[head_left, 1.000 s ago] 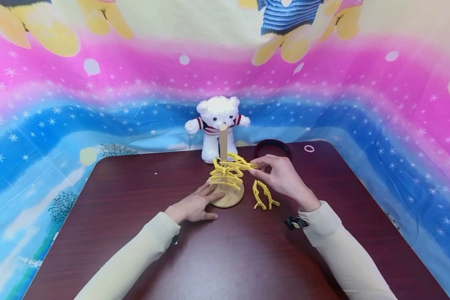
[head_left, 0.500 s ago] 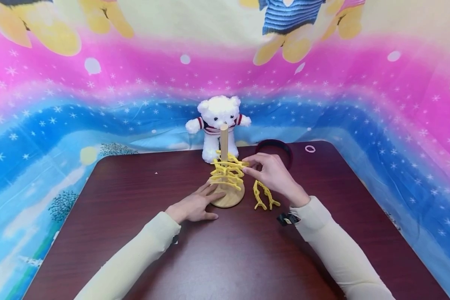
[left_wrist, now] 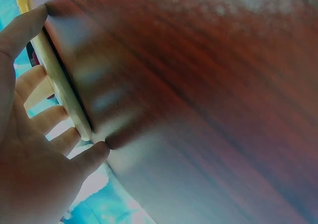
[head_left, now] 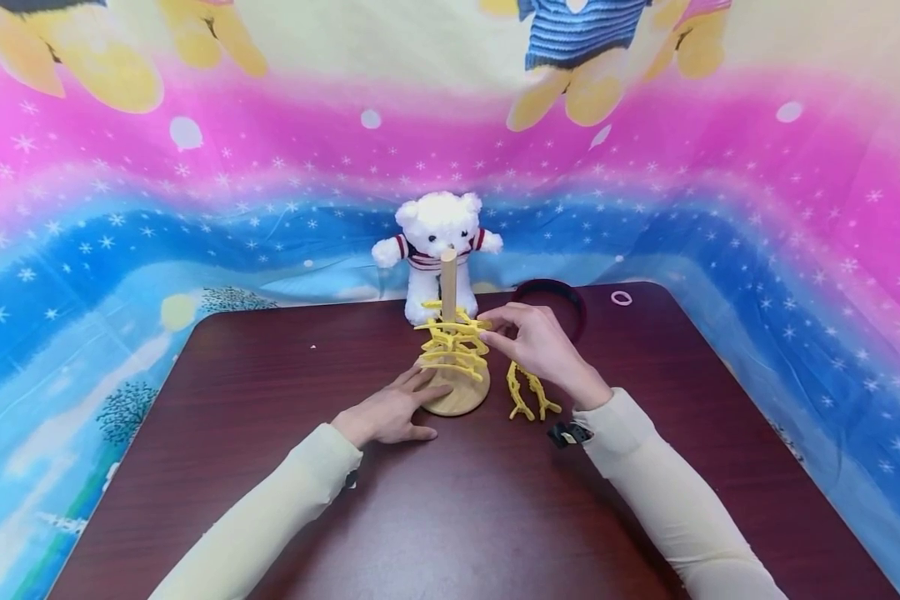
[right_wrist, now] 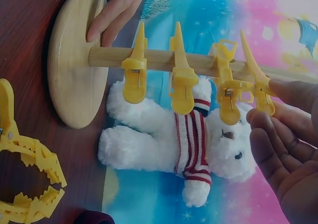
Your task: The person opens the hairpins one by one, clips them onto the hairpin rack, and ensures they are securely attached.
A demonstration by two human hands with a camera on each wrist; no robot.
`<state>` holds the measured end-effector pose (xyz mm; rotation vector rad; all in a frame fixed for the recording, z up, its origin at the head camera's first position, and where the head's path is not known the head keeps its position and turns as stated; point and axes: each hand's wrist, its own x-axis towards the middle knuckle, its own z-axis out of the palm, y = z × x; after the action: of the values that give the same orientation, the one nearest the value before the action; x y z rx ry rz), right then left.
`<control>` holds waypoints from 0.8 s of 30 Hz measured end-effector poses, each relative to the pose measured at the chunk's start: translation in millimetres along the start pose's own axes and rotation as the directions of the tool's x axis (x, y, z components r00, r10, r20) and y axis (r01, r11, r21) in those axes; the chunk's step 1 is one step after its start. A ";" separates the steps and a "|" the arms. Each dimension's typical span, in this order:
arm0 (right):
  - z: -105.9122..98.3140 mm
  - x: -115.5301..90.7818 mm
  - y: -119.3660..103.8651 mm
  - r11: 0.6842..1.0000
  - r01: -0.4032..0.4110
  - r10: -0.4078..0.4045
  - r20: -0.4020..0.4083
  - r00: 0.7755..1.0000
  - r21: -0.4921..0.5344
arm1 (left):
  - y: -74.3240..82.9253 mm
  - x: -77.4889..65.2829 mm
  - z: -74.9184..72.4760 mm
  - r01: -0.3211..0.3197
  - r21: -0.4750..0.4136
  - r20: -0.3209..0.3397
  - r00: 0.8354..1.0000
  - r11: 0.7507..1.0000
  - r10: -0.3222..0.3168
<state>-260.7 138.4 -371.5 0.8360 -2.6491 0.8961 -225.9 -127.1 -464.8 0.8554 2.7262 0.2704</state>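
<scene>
Right wrist: the right hand pinched the uppermost yellow spring clip; the left hand's grip lay wide. A crooked bite on the wooden post might have slipped.

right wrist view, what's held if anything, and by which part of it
Topmost yellow spring clip, pinched at its handle end by the right hand.

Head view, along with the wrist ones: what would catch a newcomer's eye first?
Probably the fluffy white teddy bear in its striped sweater, at the far edge of the dark reddish-brown table. Next, the bright yellow plastic clips on the upright wooden post in front of it; the right hand pinches the topmost clip, while the left hand touches the round wooden base.
</scene>
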 end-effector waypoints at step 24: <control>0.0 1.0 6.1 0.998 -0.040 0.037 0.048 0.998 0.054 | -0.1 1.3 1.7 0.003 0.008 0.000 1.000 1.000 -0.003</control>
<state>-265.0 141.9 -374.0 0.8308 -2.7006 0.9744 -226.4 -126.2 -466.7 0.8529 2.7308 0.2586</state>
